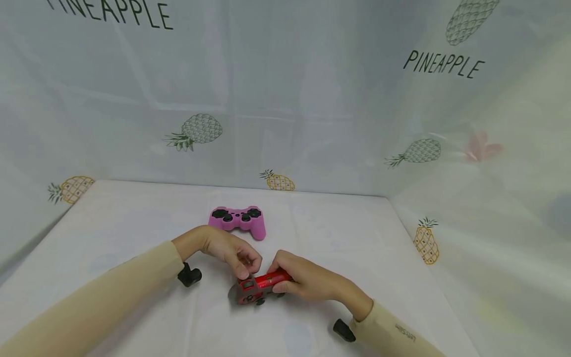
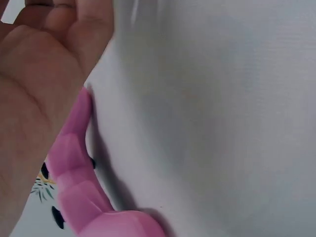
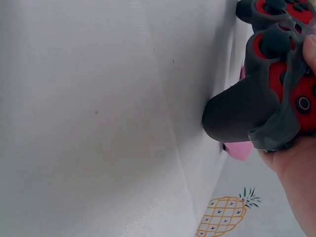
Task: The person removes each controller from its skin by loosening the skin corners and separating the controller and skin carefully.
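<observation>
A red game controller (image 1: 266, 280) stands on edge over the white table, partly wrapped in a dark grey rubbery cover (image 3: 239, 111). My right hand (image 1: 308, 277) grips it at its right end, thumb on the button face and fingers behind. Near that hand a flap of the cover sits loose, with bare red shell showing. At the controller's upper left corner, my left hand (image 1: 229, 248) pinches with thumb and curled fingers. The left wrist view shows only the palm side of the left hand (image 2: 42, 84); its fingertips are out of frame.
A pink game controller (image 1: 237, 223) lies face up on the table behind the left hand. Black wrist straps or camera mounts (image 1: 189, 275) hang at both cuffs. A pale curtain (image 1: 285, 99) printed with pineapples rises behind the table and along its sides.
</observation>
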A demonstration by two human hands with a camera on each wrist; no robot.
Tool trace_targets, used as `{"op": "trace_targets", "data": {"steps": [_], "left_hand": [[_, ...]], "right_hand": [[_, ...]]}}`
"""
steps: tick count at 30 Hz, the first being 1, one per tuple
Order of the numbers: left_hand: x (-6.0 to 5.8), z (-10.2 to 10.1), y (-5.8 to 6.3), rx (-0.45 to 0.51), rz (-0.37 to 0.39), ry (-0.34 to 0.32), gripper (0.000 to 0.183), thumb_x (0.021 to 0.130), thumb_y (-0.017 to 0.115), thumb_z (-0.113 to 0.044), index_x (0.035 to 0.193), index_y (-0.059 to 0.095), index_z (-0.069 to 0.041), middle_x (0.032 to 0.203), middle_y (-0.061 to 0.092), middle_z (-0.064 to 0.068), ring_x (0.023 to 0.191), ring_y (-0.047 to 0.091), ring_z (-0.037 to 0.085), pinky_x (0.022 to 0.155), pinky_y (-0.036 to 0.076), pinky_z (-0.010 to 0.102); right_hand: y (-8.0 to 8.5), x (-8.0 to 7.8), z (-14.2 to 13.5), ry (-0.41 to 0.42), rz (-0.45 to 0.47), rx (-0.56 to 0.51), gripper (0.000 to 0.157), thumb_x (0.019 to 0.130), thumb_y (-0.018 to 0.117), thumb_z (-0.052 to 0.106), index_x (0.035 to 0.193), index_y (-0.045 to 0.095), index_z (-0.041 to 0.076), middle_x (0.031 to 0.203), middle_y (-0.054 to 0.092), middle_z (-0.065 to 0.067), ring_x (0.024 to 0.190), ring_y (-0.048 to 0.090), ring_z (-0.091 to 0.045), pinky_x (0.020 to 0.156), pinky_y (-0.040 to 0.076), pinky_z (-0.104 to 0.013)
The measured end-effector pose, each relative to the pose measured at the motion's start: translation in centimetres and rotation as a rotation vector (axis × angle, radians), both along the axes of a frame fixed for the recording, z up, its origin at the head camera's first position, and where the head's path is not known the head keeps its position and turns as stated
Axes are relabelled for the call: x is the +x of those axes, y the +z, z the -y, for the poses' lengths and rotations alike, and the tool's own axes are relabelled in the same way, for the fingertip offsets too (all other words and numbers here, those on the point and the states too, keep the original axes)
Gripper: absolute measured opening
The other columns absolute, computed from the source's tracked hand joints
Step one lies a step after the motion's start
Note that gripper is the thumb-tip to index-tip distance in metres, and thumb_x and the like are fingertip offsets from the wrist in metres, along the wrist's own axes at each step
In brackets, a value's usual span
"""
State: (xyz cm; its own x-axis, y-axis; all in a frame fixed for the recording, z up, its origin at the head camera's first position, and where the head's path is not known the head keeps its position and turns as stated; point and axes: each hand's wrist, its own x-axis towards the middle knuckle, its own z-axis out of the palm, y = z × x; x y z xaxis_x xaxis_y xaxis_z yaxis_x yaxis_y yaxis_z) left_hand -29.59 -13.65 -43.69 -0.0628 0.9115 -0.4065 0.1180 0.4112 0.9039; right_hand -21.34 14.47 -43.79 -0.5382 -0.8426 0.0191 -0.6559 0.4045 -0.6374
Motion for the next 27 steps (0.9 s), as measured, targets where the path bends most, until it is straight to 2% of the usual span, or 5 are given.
{"op": "trace_targets", "data": {"steps": [10, 18, 21, 24, 27], "left_hand": [[0.5, 0.0, 1.5, -0.029, -0.049, 0.029, 0.021, 0.099, 0.076, -0.026, 0.1, 0.059, -0.012, 0.088, 0.056, -0.008, 0.088, 0.053, 0.008, 0.081, 0.043, 0.025], [0.5, -0.1, 1.3, -0.054, 0.017, 0.004, 0.031, 0.098, 0.078, -0.035, 0.094, 0.053, -0.017, 0.08, 0.048, -0.008, 0.081, 0.045, 0.008, 0.074, 0.035, 0.024], [0.6, -0.2, 1.5, -0.054, -0.005, 0.004, 0.03, 0.099, 0.077, -0.032, 0.093, 0.052, -0.017, 0.08, 0.047, -0.008, 0.08, 0.044, 0.008, 0.073, 0.034, 0.024], [1.1, 0.2, 1.4, -0.025, -0.088, 0.058, 0.026, 0.1, 0.075, -0.027, 0.094, 0.054, -0.015, 0.081, 0.049, -0.008, 0.081, 0.047, 0.008, 0.074, 0.037, 0.024], [2.3, 1.4, 1.1, 0.035, -0.188, 0.184, 0.021, 0.101, 0.075, -0.023, 0.097, 0.057, -0.013, 0.084, 0.052, -0.006, 0.082, 0.051, 0.009, 0.075, 0.041, 0.024]], "right_hand": [[0.2, 0.0, 0.1, 0.0, 0.009, 0.01, 0.024, 0.102, 0.07, 0.031, 0.119, 0.055, 0.021, 0.108, 0.056, 0.013, 0.094, 0.053, -0.003, 0.081, 0.046, -0.02], [0.2, 0.1, 0.2, 0.005, -0.012, 0.017, 0.024, 0.102, 0.07, 0.03, 0.119, 0.055, 0.02, 0.108, 0.055, 0.013, 0.093, 0.052, -0.002, 0.08, 0.044, -0.019], [0.1, 0.1, 0.2, 0.008, -0.013, 0.021, 0.024, 0.103, 0.07, 0.03, 0.119, 0.055, 0.02, 0.107, 0.054, 0.012, 0.093, 0.051, -0.003, 0.08, 0.044, -0.019], [0.2, 0.1, 0.1, -0.003, -0.001, 0.023, 0.024, 0.103, 0.07, 0.029, 0.119, 0.055, 0.02, 0.108, 0.055, 0.012, 0.093, 0.052, -0.003, 0.079, 0.044, -0.019], [0.0, -0.1, 0.3, -0.014, 0.007, 0.012, 0.023, 0.103, 0.07, 0.028, 0.119, 0.056, 0.02, 0.108, 0.056, 0.013, 0.093, 0.052, -0.004, 0.08, 0.045, -0.02]]}}
